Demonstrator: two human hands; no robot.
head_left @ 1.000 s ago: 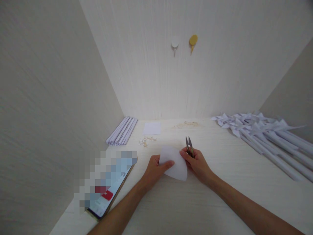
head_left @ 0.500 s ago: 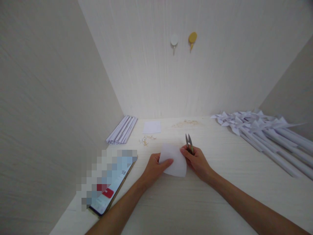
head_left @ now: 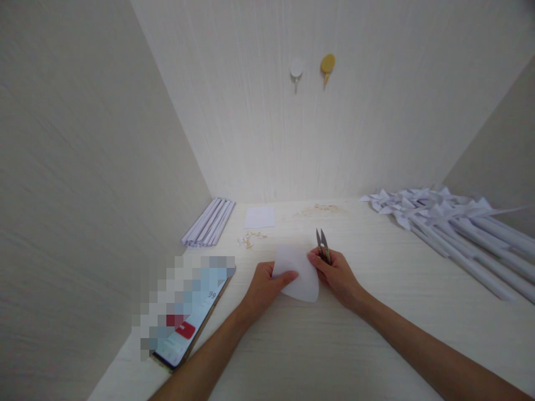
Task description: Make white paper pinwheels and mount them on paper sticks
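A white sheet of paper (head_left: 297, 264), slightly curved along its lower edge, is held above the table between both hands. My left hand (head_left: 267, 287) grips its left side, thumb on top and the other fingers hidden beneath. My right hand (head_left: 336, 278) pinches the upper right edge with thumb and finger. That same hand also carries a pair of thread snips (head_left: 322, 245), their two pointed blades apart and facing away from me. The grip on the handles is partly hidden by the fingers.
White paper square (head_left: 259, 217) and scattered small pale bits (head_left: 253, 238) lie ahead. Rolled paper sticks (head_left: 210, 221) are at the back left, a phone (head_left: 196, 317) nearer. Several paper pinwheels on sticks (head_left: 443, 211) fill the right. Two hooks (head_left: 328, 64) hang on the back wall.
Almost nothing differs. My left thumb has shifted slightly to the right over the paper, and the snips have tilted very slightly left.
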